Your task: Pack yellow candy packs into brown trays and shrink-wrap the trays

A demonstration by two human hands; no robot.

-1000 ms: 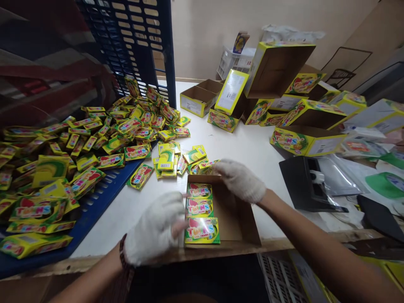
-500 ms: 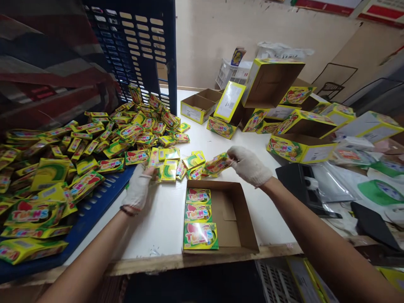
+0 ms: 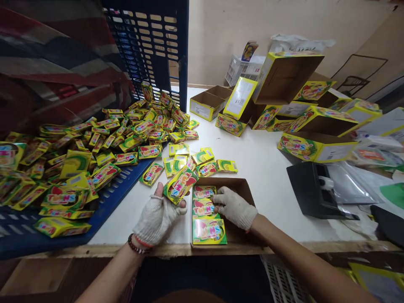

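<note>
My left hand (image 3: 158, 219), in a white fingerless glove, holds up a small yellow-green "TWINS" box (image 3: 180, 185), tilted, between thumb and fingers. An open brown carton (image 3: 249, 189) lies at the table's front edge. Along its left side sits a column of "TWINS" boxes, the nearest one (image 3: 209, 230) flat and face up. My right hand (image 3: 235, 207), gloved too, reaches into the carton with bent fingers at the back and middle boxes; whether something is pinched there is hidden. Several loose boxes (image 3: 206, 169) lie just behind the carton.
A blue crate (image 3: 113, 198) on its side spills many small boxes at left. Empty display cartons (image 3: 315, 147) are piled at the back right. A black tape dispenser (image 3: 304, 191) and clear plastic bags (image 3: 350, 185) lie at right. A wooden edge (image 3: 170, 251) borders the white table.
My left hand came back toward me and lifted a small box from the group. My right hand left a box on the table and moved into the carton. The view shifted slightly.
</note>
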